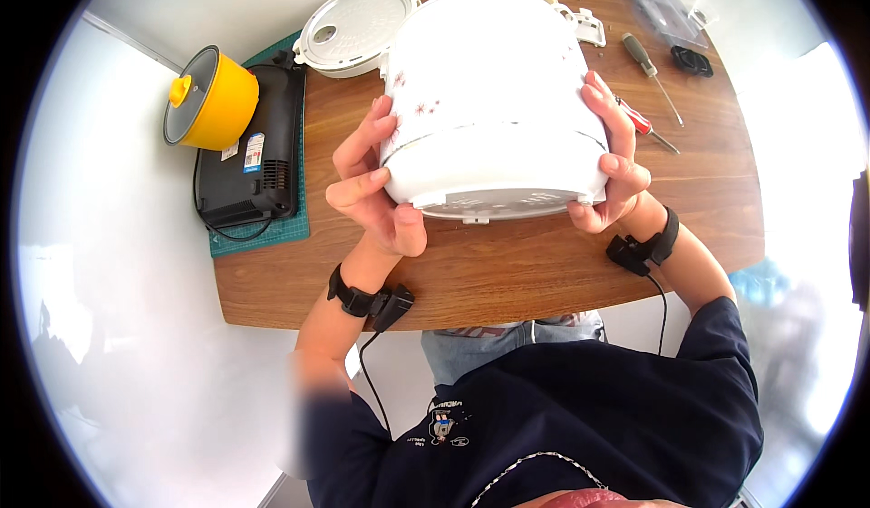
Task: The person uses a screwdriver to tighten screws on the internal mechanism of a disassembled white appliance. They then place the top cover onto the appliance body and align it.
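Note:
Between my two hands is a white rice cooker body (494, 82) with small pink flower prints, tipped so that its vented base faces me. My left hand (373, 177) grips its left side, fingers along the wall and thumb by the bottom rim. On the opposite side my right hand (614, 159) holds it the same way, the thumb under the lower edge. Behind it to the left lies a round white lid (358, 28). A red-handled screwdriver (639, 118) rests just beyond my right hand, its handle partly covered by the fingers.
A yellow pot (217, 100) with a grey lid sits on a black appliance (249, 177) over a green cutting mat (294, 222) at left. Farther right are a grey-handled screwdriver (648, 64), a black part (691, 61) and a clear plastic tray (666, 14). Cables hang from both wrist bands.

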`<state>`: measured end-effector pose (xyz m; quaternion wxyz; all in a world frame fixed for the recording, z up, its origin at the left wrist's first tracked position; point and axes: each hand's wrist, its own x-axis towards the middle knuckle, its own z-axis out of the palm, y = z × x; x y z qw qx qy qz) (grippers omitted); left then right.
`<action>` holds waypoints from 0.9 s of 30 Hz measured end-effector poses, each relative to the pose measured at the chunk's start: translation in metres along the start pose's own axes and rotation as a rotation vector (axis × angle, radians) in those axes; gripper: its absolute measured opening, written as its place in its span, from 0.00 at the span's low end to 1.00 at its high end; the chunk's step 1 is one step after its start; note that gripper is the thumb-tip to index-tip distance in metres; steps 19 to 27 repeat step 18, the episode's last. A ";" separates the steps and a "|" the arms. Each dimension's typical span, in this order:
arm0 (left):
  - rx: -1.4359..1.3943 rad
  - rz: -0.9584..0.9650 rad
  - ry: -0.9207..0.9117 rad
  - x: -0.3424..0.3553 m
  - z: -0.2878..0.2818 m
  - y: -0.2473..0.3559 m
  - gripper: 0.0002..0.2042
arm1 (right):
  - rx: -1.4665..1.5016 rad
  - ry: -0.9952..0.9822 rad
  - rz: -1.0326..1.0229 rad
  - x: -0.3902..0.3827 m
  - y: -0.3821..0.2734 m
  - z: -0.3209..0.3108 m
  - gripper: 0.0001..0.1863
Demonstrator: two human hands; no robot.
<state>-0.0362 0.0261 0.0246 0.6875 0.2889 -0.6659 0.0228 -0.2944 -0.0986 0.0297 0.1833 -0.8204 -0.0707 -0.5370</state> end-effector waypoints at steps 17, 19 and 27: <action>-0.015 -0.026 0.047 -0.003 0.010 0.000 0.11 | 0.112 0.196 0.379 0.018 -0.016 0.007 0.34; -0.013 -0.037 0.051 -0.003 0.010 0.001 0.12 | 0.117 0.215 0.408 0.020 -0.018 0.008 0.37; -0.013 -0.037 0.051 -0.003 0.010 0.001 0.12 | 0.117 0.215 0.408 0.020 -0.018 0.008 0.37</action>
